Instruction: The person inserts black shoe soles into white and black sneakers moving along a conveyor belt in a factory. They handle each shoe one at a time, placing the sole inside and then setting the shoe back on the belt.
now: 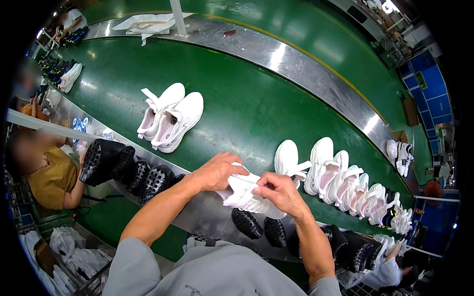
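Observation:
Between my hands is a white sneaker (pixel 243 193), held over the near metal edge of the green belt, its pale pink collar toward my left. My left hand (pixel 217 172) grips its upper from the far left, the fingers partly hidden by the shoe. With thumb and forefinger my right hand (pixel 282 192) pinches a white strap or flap on the top of the shoe. Beyond my left hand a pair of white sneakers (pixel 173 118) stands on the belt. One more white sneaker (pixel 286 157), with its strap sticking out, stands just past my right hand.
A row of white shoes (pixel 345 182) runs along the belt (pixel 237 98) to the right. Black studded shoe-shaped pieces (pixel 158 181) line the near metal ledge on both sides of me. A co-worker in a mustard top (pixel 54 182) sits at left. White sheets (pixel 153 23) lie on the far rail.

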`<action>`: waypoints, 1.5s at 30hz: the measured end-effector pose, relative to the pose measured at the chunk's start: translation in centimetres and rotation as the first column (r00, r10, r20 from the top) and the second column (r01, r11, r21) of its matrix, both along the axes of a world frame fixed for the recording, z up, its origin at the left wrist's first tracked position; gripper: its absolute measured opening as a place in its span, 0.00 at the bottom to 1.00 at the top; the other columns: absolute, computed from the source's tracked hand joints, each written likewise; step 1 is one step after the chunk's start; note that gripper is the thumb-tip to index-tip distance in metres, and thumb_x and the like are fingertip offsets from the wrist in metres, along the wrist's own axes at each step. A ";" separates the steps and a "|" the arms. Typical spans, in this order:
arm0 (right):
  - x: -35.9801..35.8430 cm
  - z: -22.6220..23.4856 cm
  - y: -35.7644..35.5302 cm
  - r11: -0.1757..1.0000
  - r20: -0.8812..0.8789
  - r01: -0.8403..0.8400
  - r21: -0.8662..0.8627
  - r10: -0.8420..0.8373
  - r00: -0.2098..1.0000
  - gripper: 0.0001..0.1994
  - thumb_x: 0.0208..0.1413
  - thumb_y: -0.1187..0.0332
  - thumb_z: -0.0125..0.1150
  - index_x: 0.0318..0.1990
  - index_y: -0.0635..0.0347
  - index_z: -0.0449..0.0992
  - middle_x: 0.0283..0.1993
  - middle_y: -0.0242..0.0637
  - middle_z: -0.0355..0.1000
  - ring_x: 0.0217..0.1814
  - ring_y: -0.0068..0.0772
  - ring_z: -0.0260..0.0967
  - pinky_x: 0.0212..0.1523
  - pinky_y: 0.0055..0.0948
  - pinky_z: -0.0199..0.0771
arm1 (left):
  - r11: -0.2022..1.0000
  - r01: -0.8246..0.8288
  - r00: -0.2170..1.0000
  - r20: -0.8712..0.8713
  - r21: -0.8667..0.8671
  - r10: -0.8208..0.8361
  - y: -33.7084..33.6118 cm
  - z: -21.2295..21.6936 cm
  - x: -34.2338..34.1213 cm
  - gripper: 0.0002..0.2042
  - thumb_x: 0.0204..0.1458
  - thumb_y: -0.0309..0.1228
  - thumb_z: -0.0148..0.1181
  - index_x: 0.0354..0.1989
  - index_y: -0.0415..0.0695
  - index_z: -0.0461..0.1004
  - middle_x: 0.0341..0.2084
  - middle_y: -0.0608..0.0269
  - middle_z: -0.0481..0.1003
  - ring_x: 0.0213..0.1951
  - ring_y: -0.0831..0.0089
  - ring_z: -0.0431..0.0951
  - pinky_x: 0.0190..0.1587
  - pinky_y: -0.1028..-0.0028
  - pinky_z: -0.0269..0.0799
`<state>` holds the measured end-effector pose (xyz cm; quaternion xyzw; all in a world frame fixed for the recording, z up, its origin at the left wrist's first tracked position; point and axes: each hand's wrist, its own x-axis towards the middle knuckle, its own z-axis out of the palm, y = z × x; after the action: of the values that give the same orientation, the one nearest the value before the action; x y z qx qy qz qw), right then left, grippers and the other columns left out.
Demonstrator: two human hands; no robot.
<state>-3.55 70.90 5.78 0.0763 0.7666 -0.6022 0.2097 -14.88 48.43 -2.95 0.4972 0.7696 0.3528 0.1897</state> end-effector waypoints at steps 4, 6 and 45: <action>-0.3 -0.4 -0.5 1.000 0.035 -0.001 0.016 0.000 0.999 0.08 0.59 0.68 0.69 0.35 0.64 0.78 0.28 0.29 0.72 0.31 0.18 0.65 0.31 0.25 0.65 | 0.998 0.053 0.997 -0.061 0.038 -0.050 0.0 1.2 0.0 0.23 0.39 0.25 0.71 0.49 0.54 0.84 0.51 0.57 0.75 0.54 0.56 0.73 0.59 0.60 0.67; -0.5 -0.5 -0.8 1.000 0.045 0.005 0.010 -0.005 0.999 0.08 0.59 0.68 0.69 0.35 0.64 0.78 0.29 0.28 0.73 0.32 0.17 0.65 0.31 0.25 0.65 | 0.997 0.068 0.994 -0.084 0.040 -0.064 0.0 1.8 0.0 0.23 0.39 0.25 0.72 0.49 0.54 0.84 0.51 0.57 0.75 0.54 0.56 0.73 0.59 0.60 0.67; -1.9 -9.4 -4.7 0.782 -0.475 0.253 0.570 0.062 0.878 0.15 0.52 0.70 0.68 0.47 0.57 0.76 0.39 0.42 0.71 0.44 0.49 0.75 0.45 0.45 0.77 | 0.537 -0.655 0.584 0.096 -0.531 0.806 4.3 -8.8 4.6 0.23 0.58 0.40 0.59 0.59 0.42 0.70 0.49 0.34 0.73 0.50 0.34 0.76 0.55 0.49 0.73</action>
<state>-5.44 66.24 -3.58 0.0326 0.9425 -0.3289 -0.0504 -10.32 52.71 -11.79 -0.0007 0.9216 0.2931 0.2546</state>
